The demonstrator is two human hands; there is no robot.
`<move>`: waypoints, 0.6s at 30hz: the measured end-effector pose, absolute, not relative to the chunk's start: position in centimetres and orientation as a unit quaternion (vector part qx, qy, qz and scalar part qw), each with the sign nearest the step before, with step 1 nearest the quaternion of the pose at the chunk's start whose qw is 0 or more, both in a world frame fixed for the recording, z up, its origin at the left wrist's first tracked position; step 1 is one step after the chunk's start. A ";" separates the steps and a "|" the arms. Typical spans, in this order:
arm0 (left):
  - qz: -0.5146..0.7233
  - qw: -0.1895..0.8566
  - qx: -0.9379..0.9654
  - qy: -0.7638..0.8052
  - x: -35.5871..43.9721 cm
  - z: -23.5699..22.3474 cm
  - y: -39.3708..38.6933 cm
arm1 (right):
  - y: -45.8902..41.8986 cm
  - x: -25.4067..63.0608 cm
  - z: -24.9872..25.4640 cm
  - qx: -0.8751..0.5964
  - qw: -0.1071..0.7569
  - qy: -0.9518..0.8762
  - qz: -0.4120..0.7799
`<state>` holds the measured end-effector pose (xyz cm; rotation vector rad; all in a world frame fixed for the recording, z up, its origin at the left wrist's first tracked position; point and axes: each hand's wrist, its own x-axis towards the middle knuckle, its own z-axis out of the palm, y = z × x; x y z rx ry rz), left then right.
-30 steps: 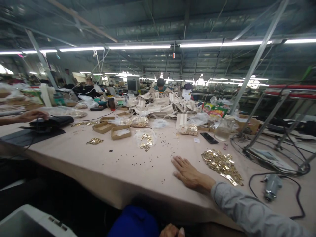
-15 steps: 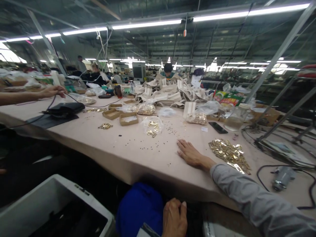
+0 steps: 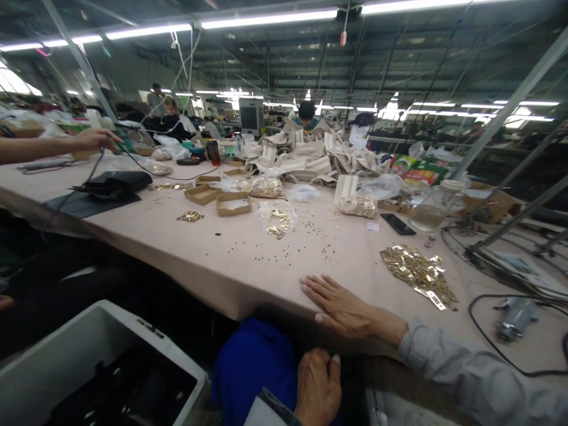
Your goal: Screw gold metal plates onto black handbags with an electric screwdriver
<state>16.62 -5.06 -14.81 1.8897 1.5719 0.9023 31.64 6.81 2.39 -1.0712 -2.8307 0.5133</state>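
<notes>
My right hand [image 3: 339, 307] lies palm down near the front edge of the pink-covered table [image 3: 186, 248], fingers stretched out and somewhat apart. No held thing shows in it. Tiny dark specks [image 3: 275, 257] and small gold-coloured bits [image 3: 329, 251] are scattered beyond its fingertips. To its right is a heap of gold metal pieces [image 3: 417, 272]. Below the table edge, my left hand [image 3: 320, 381] is curled beside blue cloth [image 3: 255, 367] at my lap; its fingertips and anything inside are hidden.
A white bin [image 3: 104, 319] with dark contents stands lower left. A co-worker's hand [image 3: 97, 140] holds a dark cord over black material [image 3: 118, 182]. Cardboard trays [image 3: 233, 204], a phone [image 3: 398, 223], a jar [image 3: 432, 210], a corded metal tool [image 3: 517, 319] and pale straps [image 3: 306, 157] occupy the table.
My right hand has slid across the table toward its front edge. More gold-coloured bits show where it was. My left hand stays curled, and the view has shifted slightly.
</notes>
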 end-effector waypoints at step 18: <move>0.486 0.326 0.639 0.499 6.2 -6.0 -11.1 | 9.5 37.4 0.7 -0.437 0.058 -0.893 0.089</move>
